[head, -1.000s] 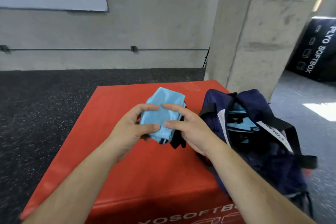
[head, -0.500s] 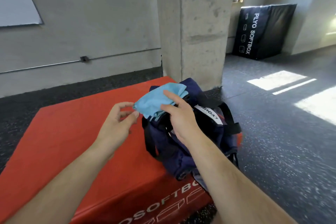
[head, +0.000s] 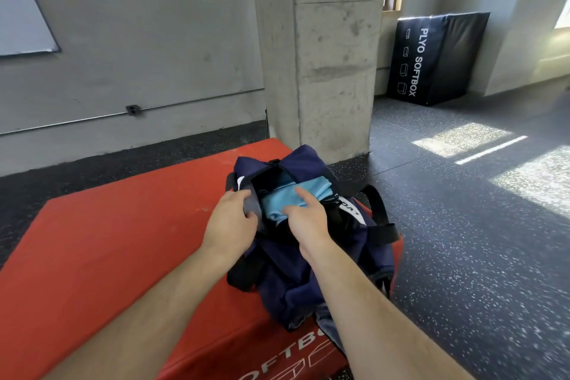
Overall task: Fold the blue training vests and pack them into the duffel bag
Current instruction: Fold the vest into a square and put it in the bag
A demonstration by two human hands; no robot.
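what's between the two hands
The folded vest, at the bag's open mouth; the left hand grips the bag's rim and the right hand holds the vest. Head view.

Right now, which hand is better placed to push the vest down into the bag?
Right hand: it holds the vest at the bag mouth; the left hand grips the bag's edge.

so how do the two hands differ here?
The left hand grips the rim of the bag, fingers curled over it; the right hand holds the folded blue vest, forefinger laid straight on top. The left hand sits at the opening's left side; the right is over its middle. Both are at the bag's mouth.
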